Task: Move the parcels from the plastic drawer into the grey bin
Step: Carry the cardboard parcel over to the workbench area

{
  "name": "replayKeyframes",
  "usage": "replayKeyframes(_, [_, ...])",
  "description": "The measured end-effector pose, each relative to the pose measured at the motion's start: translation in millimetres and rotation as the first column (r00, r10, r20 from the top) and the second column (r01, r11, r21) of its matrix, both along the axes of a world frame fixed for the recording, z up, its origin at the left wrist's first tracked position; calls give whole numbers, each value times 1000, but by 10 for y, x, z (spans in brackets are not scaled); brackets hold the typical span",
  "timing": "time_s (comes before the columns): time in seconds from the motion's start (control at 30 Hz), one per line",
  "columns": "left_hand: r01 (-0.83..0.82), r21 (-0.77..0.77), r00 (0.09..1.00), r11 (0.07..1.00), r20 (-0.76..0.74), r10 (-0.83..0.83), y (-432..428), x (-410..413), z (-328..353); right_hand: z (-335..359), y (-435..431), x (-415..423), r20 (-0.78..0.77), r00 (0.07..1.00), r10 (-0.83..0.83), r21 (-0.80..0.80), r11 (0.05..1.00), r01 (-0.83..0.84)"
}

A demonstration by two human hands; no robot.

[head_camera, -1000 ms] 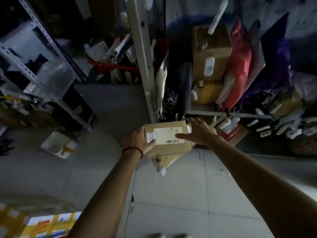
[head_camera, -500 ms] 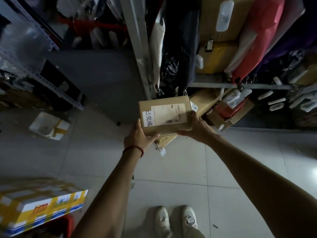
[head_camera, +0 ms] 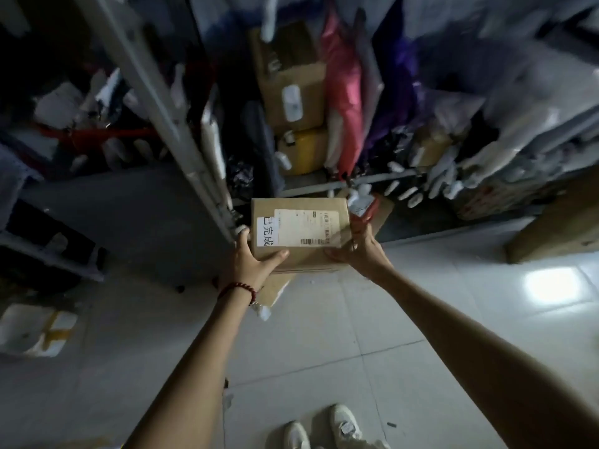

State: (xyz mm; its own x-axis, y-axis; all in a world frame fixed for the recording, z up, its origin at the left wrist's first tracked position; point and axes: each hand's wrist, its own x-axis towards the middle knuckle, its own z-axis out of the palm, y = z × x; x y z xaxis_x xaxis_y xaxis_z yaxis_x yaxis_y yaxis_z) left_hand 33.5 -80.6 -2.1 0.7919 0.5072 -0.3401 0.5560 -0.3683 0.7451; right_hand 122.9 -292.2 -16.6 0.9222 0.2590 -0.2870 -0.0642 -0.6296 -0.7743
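The parcel, a brown cardboard box, is held off the floor between both hands, in front of the foot of a pale metal shelf post. Its long axis runs left to right across the view, and its broad labelled face is turned up toward the camera. The white shipping label covers most of that face, with its barcode at the near right corner. A smaller white sticker with dark characters lies along the left end, its writing running front to back.

The left hand grips the near left corner, its thumb laid across the top face and its fingers curled round the left end. A red bead bracelet circles that wrist. The right hand grips the near right corner, its fingers reaching up the right end and its thumb along the near edge. Both arms are stretched forward.

A flat piece of cardboard shows below the parcel, beside the left wrist. Behind, on the shelf, a brown box stands over a yellow one, with a red bag just to their right. White shoes stand at the near edge of the floor, and a white tray lies at its left edge.
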Motion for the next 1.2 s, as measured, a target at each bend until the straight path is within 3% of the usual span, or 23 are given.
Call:
replayKeyframes(0.13, [207,130,975,970,59,-216,-644,312,346,305,-828,-49,36,989,-145,-56,987,147])
replayKeyframes(0.27, [429,155,896,890,49,-440,-1419,410,562,538,-1740,-412,17,945,-328,-37,944,328])
replayKeyframes(0.47, [646,8,758,763,110,-643,-2710,359,728,805,-2911,-1156,-26,792,-609,105,787,608])
replayKeyframes(0.6, [759,71,639,648,112,-761,-3460,259,810,907,-3538,-1620,-48,691,-721,162,677,718])
replayKeyframes(0.93, [902,82,416,424,94,-904,-4602,-27,661,757,-4473,-2468,-106,504,-857,123,491,862])
replayKeyframes(1.2, [937,-25,336,349,346,-876,-5699,1110,965,975,-5193,-1735,-6,324,-946,253,312,916])
